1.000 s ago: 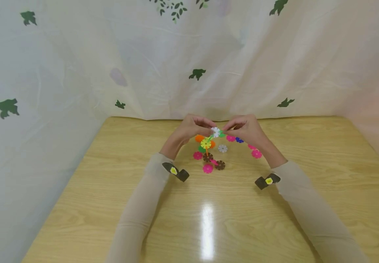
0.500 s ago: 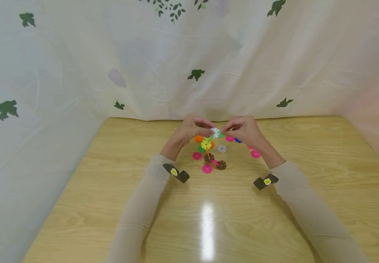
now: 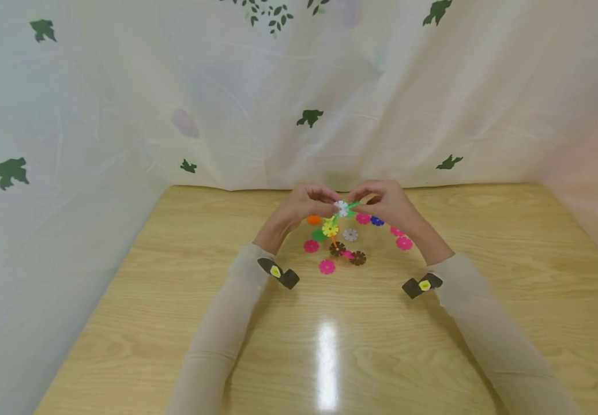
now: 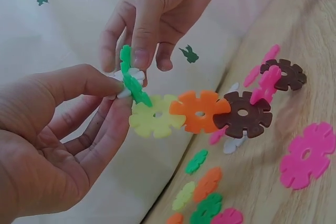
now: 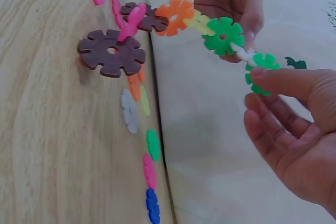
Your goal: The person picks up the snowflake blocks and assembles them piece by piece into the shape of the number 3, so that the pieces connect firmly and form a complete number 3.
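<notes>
A chain of slotted plastic flower discs hangs between both hands above the table. My left hand pinches the white disc near its upper end. My right hand pinches the green end disc between thumb and finger; this disc is joined to the white one. From there the chain runs through another green disc, a yellow disc, an orange disc, a brown disc and a pink disc to a brown disc at its lower end.
Loose discs lie on the wooden table below: pink, white, blue, green and orange, among several others. A pale curtain hangs behind the table's far edge.
The chain's lower end has swung slightly right. The green end disc now shows as a slanted strip between the white disc and my right fingers. My left hand has hardly moved.
</notes>
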`<state>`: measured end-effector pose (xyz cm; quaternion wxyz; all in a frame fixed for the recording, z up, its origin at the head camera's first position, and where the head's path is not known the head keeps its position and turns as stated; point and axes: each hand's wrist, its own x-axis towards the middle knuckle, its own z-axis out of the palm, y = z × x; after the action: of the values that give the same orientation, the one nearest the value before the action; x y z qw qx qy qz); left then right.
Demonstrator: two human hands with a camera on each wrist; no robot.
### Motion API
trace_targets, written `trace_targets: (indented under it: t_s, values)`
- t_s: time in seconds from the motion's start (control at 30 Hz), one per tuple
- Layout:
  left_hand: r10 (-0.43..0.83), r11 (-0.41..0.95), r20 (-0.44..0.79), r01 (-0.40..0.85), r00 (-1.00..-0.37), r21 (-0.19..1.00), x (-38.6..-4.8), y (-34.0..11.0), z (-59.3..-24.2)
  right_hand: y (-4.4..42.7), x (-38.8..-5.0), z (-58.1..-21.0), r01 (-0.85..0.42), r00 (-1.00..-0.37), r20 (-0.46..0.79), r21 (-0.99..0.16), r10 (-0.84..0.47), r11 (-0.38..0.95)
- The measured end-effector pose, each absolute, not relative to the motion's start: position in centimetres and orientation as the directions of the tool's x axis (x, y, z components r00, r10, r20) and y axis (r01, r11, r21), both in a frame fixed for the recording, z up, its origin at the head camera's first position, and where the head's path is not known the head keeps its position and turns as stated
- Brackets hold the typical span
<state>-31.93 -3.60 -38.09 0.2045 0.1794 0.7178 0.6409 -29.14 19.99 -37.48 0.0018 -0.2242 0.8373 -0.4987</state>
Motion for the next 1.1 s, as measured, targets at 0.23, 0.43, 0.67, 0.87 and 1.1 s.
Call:
trace_targets:
  t_s: [0.23,0.43,0.67,0.87,1.1]
  values:
    - [0.521,0.139,-0.097,-0.028,-0.848,0.99,-31.9,-3.5,-38.1,20.6,-29.2,-36.7,-0.368,-0.88,0.152,-0.817,-0.45,0.444]
    - [0.533,0.152,-0.12,-0.045,-0.837,0.987,-31.9,-3.4,-37.9,21.3,-29.4,-37.3,-0.235,-0.863,-0.074,-0.817,-0.5,0.526]
    - [0.555,0.167,-0.122,-0.033,-0.823,0.985,-32.0,-3.5,-38.0,21.1,-30.0,-38.8,-0.243,-0.787,-0.185,-0.785,-0.589,0.57]
    - [0.58,0.149,-0.099,-0.014,-0.809,0.989,-32.1,-3.7,-38.1,20.5,-30.5,-40.0,-0.287,-0.786,-0.164,-0.757,-0.597,0.587]
    - [0.591,0.141,-0.089,-0.005,-0.802,0.99,-32.1,-3.7,-38.1,19.5,-30.6,-40.5,-0.349,-0.78,-0.149,-0.702,-0.607,0.621]
